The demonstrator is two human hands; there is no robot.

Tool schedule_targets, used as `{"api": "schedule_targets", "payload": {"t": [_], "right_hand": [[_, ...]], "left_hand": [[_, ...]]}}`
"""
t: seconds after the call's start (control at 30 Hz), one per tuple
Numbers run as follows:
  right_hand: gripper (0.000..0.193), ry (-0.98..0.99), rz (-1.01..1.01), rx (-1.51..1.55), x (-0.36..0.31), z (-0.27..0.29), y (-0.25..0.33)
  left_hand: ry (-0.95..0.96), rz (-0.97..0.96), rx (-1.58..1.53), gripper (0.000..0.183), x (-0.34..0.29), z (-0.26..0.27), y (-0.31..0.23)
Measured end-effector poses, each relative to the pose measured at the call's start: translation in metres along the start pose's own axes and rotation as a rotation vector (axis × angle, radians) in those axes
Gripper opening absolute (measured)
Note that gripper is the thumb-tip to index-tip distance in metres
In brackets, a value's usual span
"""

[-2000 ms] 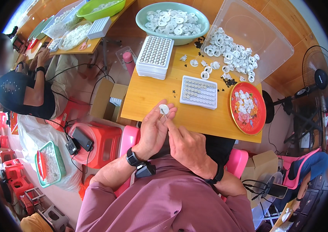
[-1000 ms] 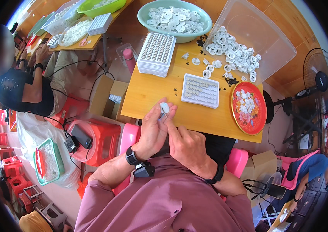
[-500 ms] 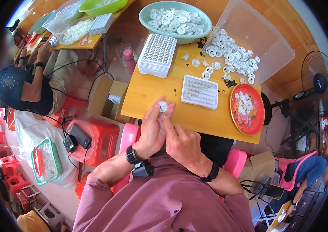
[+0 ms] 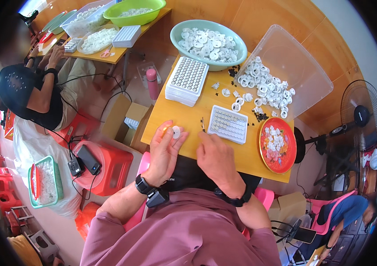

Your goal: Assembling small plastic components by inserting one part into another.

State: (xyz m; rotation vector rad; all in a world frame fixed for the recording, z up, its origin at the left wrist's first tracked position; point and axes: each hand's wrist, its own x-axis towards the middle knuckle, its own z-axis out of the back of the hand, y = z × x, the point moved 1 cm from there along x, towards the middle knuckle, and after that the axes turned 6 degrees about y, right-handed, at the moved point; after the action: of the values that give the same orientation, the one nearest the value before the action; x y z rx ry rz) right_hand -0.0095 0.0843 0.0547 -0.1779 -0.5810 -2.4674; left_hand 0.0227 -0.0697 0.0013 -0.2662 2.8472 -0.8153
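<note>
White disc [image 4: 177,132]: clamping it in fingers of left hand [image 4: 164,148]. Pinching thin tool [image 4: 203,126] in right hand [image 4: 217,156], left of tray [image 4: 227,137].

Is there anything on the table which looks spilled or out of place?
Black bits lie loose on the table beside the heap of white parts, in no container, so they look spilled. A few stray parts also lie apart from the heap; this may be deliberate.

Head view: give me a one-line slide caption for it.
Left hand holding a small white disc, right hand holding a thin tool beside the white tray on the table.
</note>
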Motion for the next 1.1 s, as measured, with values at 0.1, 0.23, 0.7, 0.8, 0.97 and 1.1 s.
{"api": "schedule_targets", "payload": {"t": [0.1, 0.23, 0.7, 0.8, 0.97, 1.1], "right_hand": [[0.032, 0.106, -0.028, -0.042, 0.014, -0.013, 0.005], [0.03, 0.074, -0.034, -0.066, 0.029, -0.023, 0.004], [0.015, -0.075, 0.008, 0.345, -0.002, 0.022, -0.013], [0.019, 0.013, -0.13, 0.573, -0.004, 0.036, -0.016], [0.024, -0.18, 0.182, 0.43, -0.011, 0.043, -0.028], [0.025, -0.244, 0.15, 0.4, -0.011, 0.043, -0.043]], "left_hand": [[0.014, 0.037, 0.002, 0.029, 0.0, 0.002, -0.002], [0.031, 0.05, -0.01, 0.028, -0.002, 0.004, -0.003], [0.205, 0.257, -0.044, 0.032, -0.006, -0.01, 0.0], [0.254, 0.35, -0.051, 0.032, -0.009, -0.016, 0.005], [0.331, 0.366, 0.048, 0.031, -0.004, -0.033, 0.019], [0.401, 0.408, 0.091, 0.03, 0.013, -0.052, 0.023]]}}
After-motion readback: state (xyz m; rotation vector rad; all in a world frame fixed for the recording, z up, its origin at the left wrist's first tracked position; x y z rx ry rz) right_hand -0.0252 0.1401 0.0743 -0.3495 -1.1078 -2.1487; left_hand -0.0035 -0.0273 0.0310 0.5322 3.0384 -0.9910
